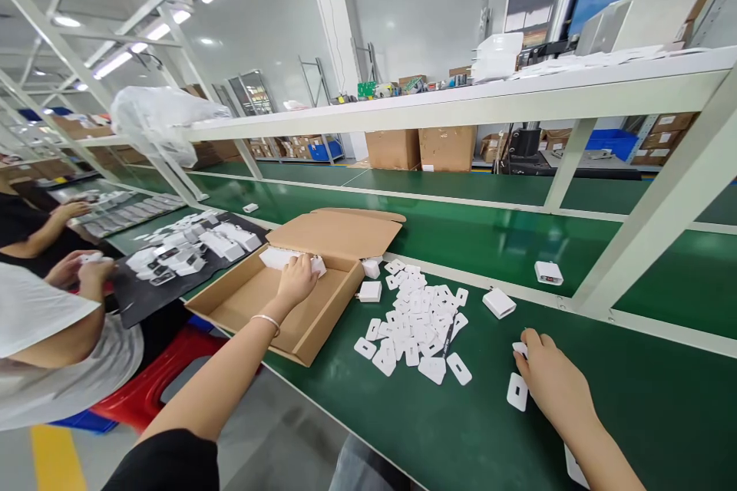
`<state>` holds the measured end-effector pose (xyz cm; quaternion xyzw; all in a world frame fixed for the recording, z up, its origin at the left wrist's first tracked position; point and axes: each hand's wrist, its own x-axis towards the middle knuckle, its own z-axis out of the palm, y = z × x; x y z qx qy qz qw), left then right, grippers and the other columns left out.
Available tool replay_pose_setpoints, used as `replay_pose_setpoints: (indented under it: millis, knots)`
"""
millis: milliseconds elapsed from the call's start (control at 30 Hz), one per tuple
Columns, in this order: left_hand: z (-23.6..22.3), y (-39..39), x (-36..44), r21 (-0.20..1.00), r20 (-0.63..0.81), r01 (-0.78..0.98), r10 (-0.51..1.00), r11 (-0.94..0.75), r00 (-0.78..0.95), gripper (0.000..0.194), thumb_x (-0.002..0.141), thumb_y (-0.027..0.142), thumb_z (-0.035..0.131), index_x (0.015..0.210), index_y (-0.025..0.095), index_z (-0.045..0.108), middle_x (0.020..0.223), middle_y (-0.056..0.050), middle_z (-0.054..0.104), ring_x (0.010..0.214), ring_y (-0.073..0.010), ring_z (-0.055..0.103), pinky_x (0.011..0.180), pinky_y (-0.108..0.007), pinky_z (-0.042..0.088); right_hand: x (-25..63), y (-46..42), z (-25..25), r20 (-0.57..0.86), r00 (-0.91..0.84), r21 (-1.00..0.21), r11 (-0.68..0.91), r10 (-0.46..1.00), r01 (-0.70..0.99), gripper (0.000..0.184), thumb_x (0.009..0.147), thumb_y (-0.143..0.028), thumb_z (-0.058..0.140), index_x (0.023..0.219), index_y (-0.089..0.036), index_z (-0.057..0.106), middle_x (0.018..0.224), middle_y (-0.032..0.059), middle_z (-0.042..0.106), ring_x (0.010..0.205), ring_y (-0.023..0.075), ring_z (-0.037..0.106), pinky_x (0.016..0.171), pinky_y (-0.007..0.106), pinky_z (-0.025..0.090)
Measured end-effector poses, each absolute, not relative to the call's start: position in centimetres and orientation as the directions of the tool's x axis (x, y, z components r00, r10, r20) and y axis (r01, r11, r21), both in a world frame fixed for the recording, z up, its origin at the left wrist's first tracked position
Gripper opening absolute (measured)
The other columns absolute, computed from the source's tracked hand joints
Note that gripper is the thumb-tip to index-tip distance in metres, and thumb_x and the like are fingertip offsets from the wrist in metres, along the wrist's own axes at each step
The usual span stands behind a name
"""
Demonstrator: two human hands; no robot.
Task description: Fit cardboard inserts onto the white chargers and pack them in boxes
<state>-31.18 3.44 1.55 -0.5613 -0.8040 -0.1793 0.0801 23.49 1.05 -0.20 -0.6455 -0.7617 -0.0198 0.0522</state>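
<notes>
My left hand [296, 281] reaches into an open cardboard box [337, 307], its fingers closed over a white block-shaped housing at the end of a row of white housings [276, 257] along the far wall. The fingers partly hide that piece. Over the green work surface, my right hand [550, 380] pinches a small white plate [520, 349] at its edge. Just below lies another white plate with a slot [517, 392]. Between my hands spreads a loose heap of white slotted plates [423, 314], with a dark pen-like tool [447, 340] on it.
White housings [498, 303] stand beside the heap and near the box. Another housing [549, 273] sits on the green belt [461, 222]. A shelf [403, 111] crosses above, its slanted post [650, 207] at right. At left, co-workers sit by a black mat [166, 291] holding white parts.
</notes>
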Motion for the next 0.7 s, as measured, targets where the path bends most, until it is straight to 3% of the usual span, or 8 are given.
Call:
replay_pose_setpoints:
  millis: [233, 400, 500, 600, 700]
  knots:
    - [1.1, 4.8, -31.1, 0.087, 0.283, 0.915, 0.871, 0.394, -0.402, 0.045, 0.083, 0.038, 0.066, 0.117, 0.012, 0.054, 0.130, -0.027, 0.057, 0.124, -0.0443, 0.056, 0.098, -0.051, 0.050, 23.0, 0.9, 0.3, 0.127, -0.149, -0.121, 0.164, 0.981, 0.979, 0.012, 0.106, -0.026, 0.045, 0.103, -0.020, 0.056, 0.096, 0.0078, 0.068, 0.062, 0.0187, 0.066, 0.048, 0.026, 0.036]
    - [1.2, 5.3, -29.9, 0.137, 0.321, 0.870, 0.810, 0.474, -0.491, 0.061, 0.086, 0.046, 0.067, 0.127, 0.006, 0.049, 0.132, -0.031, 0.053, 0.119, -0.0467, 0.060, 0.091, -0.053, 0.054, 23.1, 1.0, 0.9, 0.087, -0.108, -0.141, 0.120, 0.990, 0.983, 0.021, 0.108, -0.018, 0.035, 0.111, -0.018, 0.056, 0.091, 0.0073, 0.070, 0.064, 0.0207, 0.067, 0.050, 0.028, 0.035]
    - [2.1, 5.9, -28.2, 0.195, 0.380, 0.865, 0.777, 0.462, -0.501, 0.057, 0.096, 0.048, 0.056, 0.133, 0.006, 0.044, 0.136, -0.029, 0.050, 0.120, -0.0411, 0.061, 0.095, -0.050, 0.054, 23.3, 1.0, 1.3, 0.095, -0.050, -0.092, 0.059, 0.994, 0.994, 0.022, 0.108, -0.018, 0.036, 0.114, -0.016, 0.057, 0.101, 0.0106, 0.070, 0.069, 0.0214, 0.069, 0.051, 0.029, 0.034]
    - [3.1, 6.5, -24.4, 0.279, 0.499, 0.918, 0.774, 0.282, -0.390, 0.038, 0.101, 0.038, 0.049, 0.129, 0.013, 0.046, 0.131, -0.021, 0.052, 0.118, -0.0338, 0.062, 0.096, -0.045, 0.055, 23.2, 0.9, 1.8, 0.085, -0.004, -0.071, 0.010, 0.996, 0.997, 0.021, 0.109, -0.031, 0.046, 0.115, -0.015, 0.059, 0.110, 0.0122, 0.068, 0.081, 0.0246, 0.072, 0.051, 0.029, 0.036]
    - [3.8, 6.7, -18.4, 0.279, 0.605, 0.956, 0.789, -0.090, -0.103, 0.025, 0.099, 0.031, 0.051, 0.121, 0.018, 0.052, 0.120, -0.014, 0.056, 0.114, -0.0316, 0.063, 0.097, -0.045, 0.055, 23.1, 0.8, 2.0, 0.033, -0.003, -0.072, 0.005, 0.999, 0.997, 0.021, 0.105, -0.035, 0.058, 0.111, -0.015, 0.061, 0.109, 0.0114, 0.067, 0.091, 0.0261, 0.073, 0.055, 0.029, 0.040]
